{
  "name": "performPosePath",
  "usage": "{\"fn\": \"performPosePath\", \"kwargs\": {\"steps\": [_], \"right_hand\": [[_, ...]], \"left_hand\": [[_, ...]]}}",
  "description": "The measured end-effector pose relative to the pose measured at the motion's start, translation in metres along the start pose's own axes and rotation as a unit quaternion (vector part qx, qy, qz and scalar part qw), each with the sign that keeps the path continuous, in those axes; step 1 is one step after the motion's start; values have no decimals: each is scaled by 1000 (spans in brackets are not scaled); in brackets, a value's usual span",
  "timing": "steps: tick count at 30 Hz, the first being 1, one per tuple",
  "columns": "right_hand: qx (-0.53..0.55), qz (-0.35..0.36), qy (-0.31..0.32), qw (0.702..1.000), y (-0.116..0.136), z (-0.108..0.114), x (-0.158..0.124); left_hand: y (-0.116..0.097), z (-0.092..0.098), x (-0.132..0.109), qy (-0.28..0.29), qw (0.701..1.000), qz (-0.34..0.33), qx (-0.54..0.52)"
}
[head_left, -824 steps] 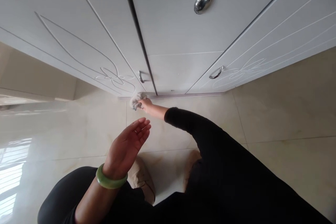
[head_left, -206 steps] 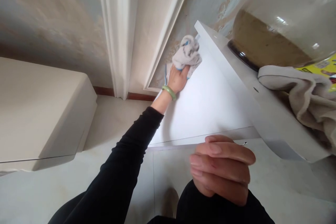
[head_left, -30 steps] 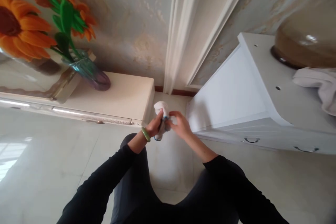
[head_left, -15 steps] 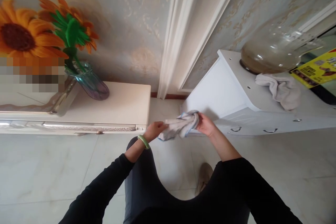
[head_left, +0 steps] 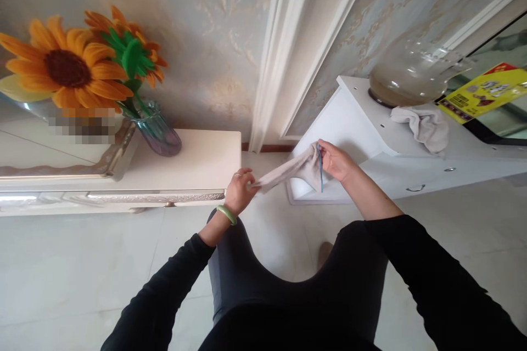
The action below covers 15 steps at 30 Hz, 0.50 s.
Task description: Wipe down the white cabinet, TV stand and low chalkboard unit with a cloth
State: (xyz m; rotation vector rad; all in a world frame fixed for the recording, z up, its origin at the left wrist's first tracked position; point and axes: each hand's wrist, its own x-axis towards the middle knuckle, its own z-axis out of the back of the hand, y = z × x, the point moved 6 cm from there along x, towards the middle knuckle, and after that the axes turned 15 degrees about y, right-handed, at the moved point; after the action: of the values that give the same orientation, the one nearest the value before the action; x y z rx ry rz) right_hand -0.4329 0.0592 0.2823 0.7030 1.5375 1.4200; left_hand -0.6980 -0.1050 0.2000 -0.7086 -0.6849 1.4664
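Note:
A pale grey-beige cloth [head_left: 293,169] with a blue edge is stretched between my two hands, above the floor in the gap between two pieces of furniture. My left hand [head_left: 241,189], with a green bangle at the wrist, pinches its left end near the corner of the cream cabinet. On the other side, my right hand [head_left: 334,160] grips the blue-edged upper corner in front of the white cabinet's side. Part of that edge hangs down below my right fingers.
The cream cabinet [head_left: 209,162] on the left bears a glass vase [head_left: 160,134] with orange sunflowers [head_left: 68,68]. On the white cabinet [head_left: 387,145] at right are a round glass bowl [head_left: 405,79], a crumpled cloth [head_left: 426,129] and a yellow packet [head_left: 481,96]. White trim [head_left: 269,55] runs up the wall.
The cloth was bunched between my hands and is now pulled out long and taut. My right hand has moved up and slightly right; my left hand has shifted slightly left.

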Motion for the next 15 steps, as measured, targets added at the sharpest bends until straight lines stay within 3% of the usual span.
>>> {"fn": "performPosePath", "kwargs": {"steps": [3, 5, 7, 8, 10, 12, 15], "right_hand": [[-21, -11, -4, 1000, 21, -15, -16], [-120, 92, -70, 986, 41, -19, -30], [-244, 201, -144, 938, 52, -23, -44], [-300, 217, -148, 917, 50, -26, -45], [-369, 161, -113, 908, 31, -27, -36], [-371, 78, -76, 922, 10, -16, -25], [-360, 23, -62, 931, -1, 6, -21]], "left_hand": [[2, 6, -1, 14, 999, 29, -2], [4, 5, -1, 25, 998, 49, -7], [4, -1, -1, 35, 998, 46, -12], [3, -2, -1, 31, 999, 36, -15], [1, 0, -1, -10, 1000, 9, -22], [1, 8, -1, -55, 998, -10, -34], [7, 24, 4, -47, 997, -3, -53]]}}
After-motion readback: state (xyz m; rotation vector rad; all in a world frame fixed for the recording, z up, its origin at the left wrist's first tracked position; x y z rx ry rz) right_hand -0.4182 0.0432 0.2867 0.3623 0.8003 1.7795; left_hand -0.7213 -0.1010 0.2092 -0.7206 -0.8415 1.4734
